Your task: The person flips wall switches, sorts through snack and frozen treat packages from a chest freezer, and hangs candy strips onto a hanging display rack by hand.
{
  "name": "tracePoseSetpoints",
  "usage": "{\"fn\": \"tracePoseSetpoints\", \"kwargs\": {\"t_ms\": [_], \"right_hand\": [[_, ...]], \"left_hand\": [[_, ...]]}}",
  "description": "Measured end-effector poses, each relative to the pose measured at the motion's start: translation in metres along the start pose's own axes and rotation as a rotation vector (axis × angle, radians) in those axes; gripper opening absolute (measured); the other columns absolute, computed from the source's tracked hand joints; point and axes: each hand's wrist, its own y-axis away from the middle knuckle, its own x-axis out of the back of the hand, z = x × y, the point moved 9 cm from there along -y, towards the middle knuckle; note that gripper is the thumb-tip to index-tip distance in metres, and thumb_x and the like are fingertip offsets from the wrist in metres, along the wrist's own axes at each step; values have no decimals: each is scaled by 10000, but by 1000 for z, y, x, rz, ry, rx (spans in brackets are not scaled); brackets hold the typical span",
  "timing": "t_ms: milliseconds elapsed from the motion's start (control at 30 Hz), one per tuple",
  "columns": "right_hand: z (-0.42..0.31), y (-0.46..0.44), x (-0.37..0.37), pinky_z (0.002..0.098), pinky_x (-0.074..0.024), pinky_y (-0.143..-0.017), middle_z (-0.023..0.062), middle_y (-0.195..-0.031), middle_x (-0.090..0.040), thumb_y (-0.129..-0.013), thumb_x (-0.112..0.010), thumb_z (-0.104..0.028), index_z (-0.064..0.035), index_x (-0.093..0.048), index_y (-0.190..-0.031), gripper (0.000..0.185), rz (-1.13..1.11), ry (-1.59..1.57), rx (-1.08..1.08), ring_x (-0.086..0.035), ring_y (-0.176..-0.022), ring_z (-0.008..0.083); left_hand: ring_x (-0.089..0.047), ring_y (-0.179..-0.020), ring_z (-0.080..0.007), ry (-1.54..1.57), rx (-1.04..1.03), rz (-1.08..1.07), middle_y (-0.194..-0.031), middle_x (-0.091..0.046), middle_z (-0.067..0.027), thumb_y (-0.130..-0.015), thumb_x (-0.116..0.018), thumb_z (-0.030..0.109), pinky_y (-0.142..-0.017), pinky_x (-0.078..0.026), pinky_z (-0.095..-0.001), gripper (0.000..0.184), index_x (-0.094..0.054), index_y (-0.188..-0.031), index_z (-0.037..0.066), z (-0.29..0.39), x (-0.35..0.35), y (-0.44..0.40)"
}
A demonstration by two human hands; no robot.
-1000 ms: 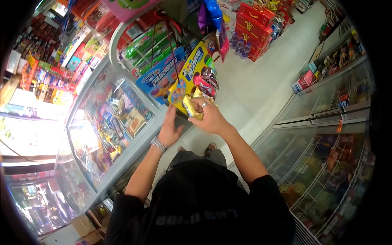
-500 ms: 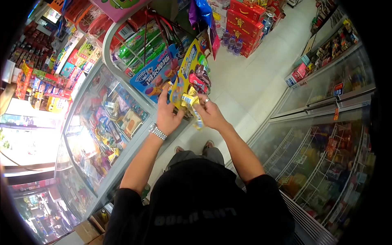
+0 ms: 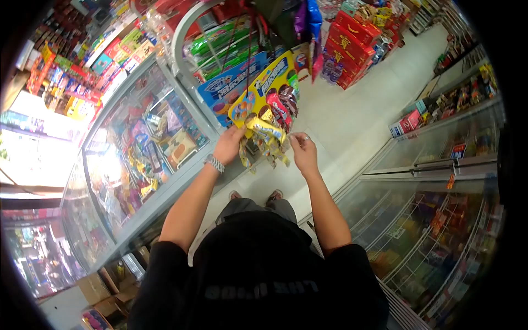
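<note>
A yellow printed card (image 3: 273, 77) hangs at the end of the glass counter, with small packets attached. Bright yellow snack packets (image 3: 266, 130) hang at its lower edge, and crumpled, partly clear wrapper strips (image 3: 273, 152) dangle below. My left hand (image 3: 230, 145), with a metal watch at the wrist, is closed at the card's lower left corner; its fingertips are partly hidden. On the other side, my right hand (image 3: 304, 154) has thumb and fingers pinched together at the right end of a yellow packet. A blue card (image 3: 223, 91) hangs behind the yellow one.
A glass display counter (image 3: 159, 132) full of small goods runs along my left. Glass-door coolers (image 3: 407, 231) line the right. Red boxes (image 3: 349, 49) and purple-capped bottles (image 3: 331, 69) stand on the tiled floor (image 3: 352, 110) ahead. Open cartons (image 3: 96, 289) sit at lower left.
My right hand has moved right and slightly down, away from my left hand. The yellow packets and dangling strips are now more spread out and visible. The view has shifted a little.
</note>
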Motion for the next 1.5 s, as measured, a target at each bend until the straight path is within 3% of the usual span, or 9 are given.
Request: {"fn": "tracePoseSetpoints", "kwargs": {"t_ms": [167,267,467,700,933,967,1133,1333,1500], "right_hand": [[62,9,21,271,-508,-774,78,-936,-704,-923,-676,-198,3,-651,-1076,254,-62,117,-185,-653,-881,129],[63,11,24,290,-516,-790,89,-964,-703,-918,-679,-205,3,-641,-1103,280,-40,196,-186,-662,-911,155],[-6,6,-35,337,-533,-845,142,-1072,-696,-899,-695,-201,2,-612,-1219,389,-101,364,181,-672,-990,243],[-15,9,-87,348,-557,-869,208,-1167,-658,-917,-673,-199,33,-545,-1307,472,-340,596,41,-662,-1046,273],[28,63,-23,316,-544,-819,136,-1201,-628,-952,-624,-115,35,-537,-1287,378,97,447,64,-609,-1057,182],[35,68,-22,300,-540,-802,119,-1175,-637,-957,-615,-104,28,-558,-1257,333,120,418,15,-608,-1020,150],[34,94,-99,271,-546,-753,87,-1006,-675,-961,-607,-78,8,-625,-1154,212,-73,279,-29,-638,-854,130],[-30,111,-214,300,-554,-806,124,-1042,-694,-999,-590,-208,31,-620,-1148,283,-402,-218,-319,-669,-908,170],[-57,120,-198,365,-503,-910,139,-1144,-659,-991,-597,-197,12,-559,-1223,314,-347,-531,-331,-629,-1035,201]], "left_hand": [[-643,-896,-295,146,-111,78,-983,-671,-160,-980,-508,472,-805,-473,-379,578,-504,-1385,59,-13,12,3],[-615,-1164,-348,-26,-154,130,-1328,-591,-214,-953,-567,326,-939,-509,-407,591,-404,-1481,116,-34,20,23],[-599,-1191,-353,-15,-183,141,-1365,-555,-225,-904,-578,122,-949,-521,-417,580,-426,-1464,93,3,56,35],[-618,-1122,-378,-136,-378,62,-1275,-610,-224,-883,-638,185,-1002,-476,-409,440,-587,-1296,42,-34,54,62],[-596,-1040,-422,-347,-69,1117,-1115,-613,-248,-837,-681,150,-903,-487,-485,471,-554,-1265,-1,-171,268,179],[-582,-1078,-432,-445,238,1137,-1187,-573,-285,-832,-699,205,-913,-490,-471,540,-521,-1292,-16,-207,292,183],[-609,-1077,-398,-348,541,736,-1286,-529,-310,-818,-734,285,-900,-510,-447,686,-473,-1370,-29,-286,318,147],[-638,-844,-113,395,97,258,-1251,-602,-96,-840,-617,-20,-680,-533,-271,600,-492,-1419,75,-132,188,163],[-669,-809,-222,97,-541,45,-1201,-586,-139,-839,-640,30,-687,-544,-328,726,-344,-1500,90,31,101,179]]}}
